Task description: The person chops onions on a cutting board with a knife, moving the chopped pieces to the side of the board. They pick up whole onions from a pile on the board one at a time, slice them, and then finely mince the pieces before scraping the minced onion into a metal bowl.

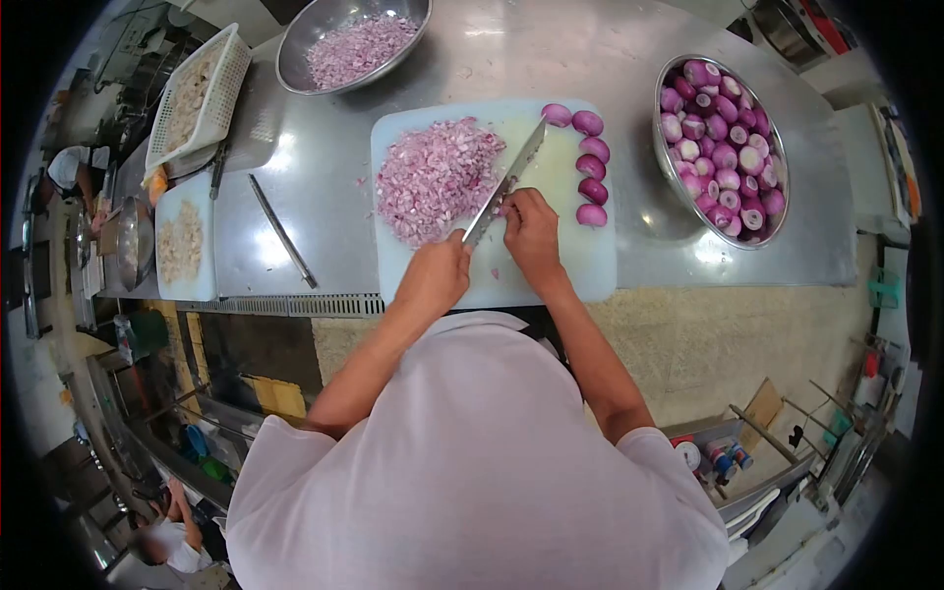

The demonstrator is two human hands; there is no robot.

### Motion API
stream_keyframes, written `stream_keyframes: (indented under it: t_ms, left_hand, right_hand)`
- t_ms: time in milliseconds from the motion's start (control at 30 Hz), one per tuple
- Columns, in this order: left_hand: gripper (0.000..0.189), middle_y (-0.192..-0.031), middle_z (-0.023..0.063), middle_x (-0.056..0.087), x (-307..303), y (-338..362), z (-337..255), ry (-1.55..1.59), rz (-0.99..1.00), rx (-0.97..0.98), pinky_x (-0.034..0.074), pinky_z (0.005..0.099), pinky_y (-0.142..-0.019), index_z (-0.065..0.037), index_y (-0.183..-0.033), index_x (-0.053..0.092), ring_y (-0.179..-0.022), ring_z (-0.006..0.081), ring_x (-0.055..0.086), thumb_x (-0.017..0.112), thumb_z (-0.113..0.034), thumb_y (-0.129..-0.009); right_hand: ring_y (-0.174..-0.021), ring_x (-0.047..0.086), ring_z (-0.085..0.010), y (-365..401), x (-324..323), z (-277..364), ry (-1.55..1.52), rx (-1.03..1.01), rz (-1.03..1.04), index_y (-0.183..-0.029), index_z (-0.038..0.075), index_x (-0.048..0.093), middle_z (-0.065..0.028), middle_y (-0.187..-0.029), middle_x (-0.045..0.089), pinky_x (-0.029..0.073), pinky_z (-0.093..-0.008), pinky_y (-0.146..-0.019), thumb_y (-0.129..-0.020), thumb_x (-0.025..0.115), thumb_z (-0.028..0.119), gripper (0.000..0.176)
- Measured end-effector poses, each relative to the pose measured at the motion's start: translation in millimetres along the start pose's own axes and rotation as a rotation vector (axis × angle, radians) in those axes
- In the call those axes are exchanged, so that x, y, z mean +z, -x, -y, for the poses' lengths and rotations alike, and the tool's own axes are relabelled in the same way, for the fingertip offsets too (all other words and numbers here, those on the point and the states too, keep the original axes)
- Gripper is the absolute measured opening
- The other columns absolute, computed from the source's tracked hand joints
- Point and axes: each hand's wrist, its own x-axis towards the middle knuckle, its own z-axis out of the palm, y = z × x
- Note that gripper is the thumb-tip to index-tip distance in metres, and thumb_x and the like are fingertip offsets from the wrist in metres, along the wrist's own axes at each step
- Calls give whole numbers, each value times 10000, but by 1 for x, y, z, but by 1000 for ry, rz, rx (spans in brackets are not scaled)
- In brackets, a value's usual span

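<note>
My left hand [433, 273] grips the handle of a kitchen knife [513, 175], its blade slanting up and right over the white cutting board [551, 270]. Close against the blade's right side, my right hand [532, 234] has its fingers curled together; what they hold, if anything, is hidden. A heap of chopped red onion [433, 182] covers the board's left half, left of the knife. Several peeled red onion pieces [591, 165] stand in a curved row along the board's right edge. Small onion bits lie near my hands.
A steel bowl of peeled red onions [661, 147] stands right; another bowl with chopped onion [287, 69] is at the back. Leftward are a metal rod [282, 232], a white basket [228, 84] and a second board [208, 265]. Other people work at far left.
</note>
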Motion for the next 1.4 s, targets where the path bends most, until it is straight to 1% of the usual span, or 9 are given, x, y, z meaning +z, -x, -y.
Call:
stream_keyframes:
  t_ms: [133,300,533,633,700,867,967,1167,1400]
  left_hand:
    - [148,-684,267,588,10,-7,8,-33,20,10,433,518,-608,42,-939,580,-680,473,595,562,-106,-941]
    - [146,-706,279,589,-3,5,8,-48,-38,-13,423,526,-609,35,-965,571,-687,474,591,558,-109,-944]
    - [134,-672,301,592,-1,4,5,-3,-54,24,454,559,-606,65,-940,586,-670,486,605,548,-61,-915]
    - [129,-684,300,598,7,0,0,-50,16,10,455,562,-613,61,-947,584,-679,483,608,550,-59,-915]
    - [167,-696,280,589,-7,1,-7,-11,31,-25,433,521,-625,42,-937,573,-691,472,593,547,-122,-953]
    - [164,-682,276,588,20,-5,5,-11,-14,7,439,532,-625,42,-929,573,-689,474,599,556,-120,-945]
    - [167,-690,281,587,0,-2,-8,-21,41,-30,440,528,-628,41,-918,573,-693,477,595,556,-123,-946]
    - [166,-716,278,600,15,-11,2,-11,20,28,441,519,-629,40,-917,582,-705,477,596,548,-120,-949]
    - [167,-726,291,598,19,-10,-4,-5,16,5,429,526,-618,36,-939,573,-706,485,589,555,-129,-954]
  right_hand:
    - [-788,591,-393,0,-3,-3,-28,15,-3,-845,-12,593,-175,-855,586,489,-462,-702,-792,592,-71,79]
    - [-811,588,-365,-1,-5,-5,73,-125,11,-851,13,607,-153,-840,584,481,-454,-716,-795,622,-28,71]
    - [-790,573,-367,1,4,-5,131,-48,57,-866,19,613,-153,-833,581,474,-461,-709,-800,612,-18,75]
    - [-803,578,-374,6,0,-3,113,-43,56,-867,18,612,-161,-835,581,476,-468,-711,-802,608,-15,73]
    - [-792,583,-385,5,-2,0,115,-22,65,-861,9,607,-169,-829,578,479,-472,-699,-803,596,-24,67]
    - [-759,586,-391,8,0,1,101,-38,41,-854,2,597,-175,-819,576,484,-473,-675,-805,592,-29,58]
    - [-746,588,-395,8,-5,-1,108,-37,33,-851,0,593,-178,-813,575,484,-477,-664,-801,598,-33,60]
    - [-747,601,-403,8,-5,-1,83,-19,27,-840,-4,595,-189,-809,582,490,-477,-663,-790,607,-47,68]
    - [-737,597,-417,9,-6,-5,34,-8,5,-814,-10,603,-202,-794,589,491,-472,-655,-784,602,-56,55]
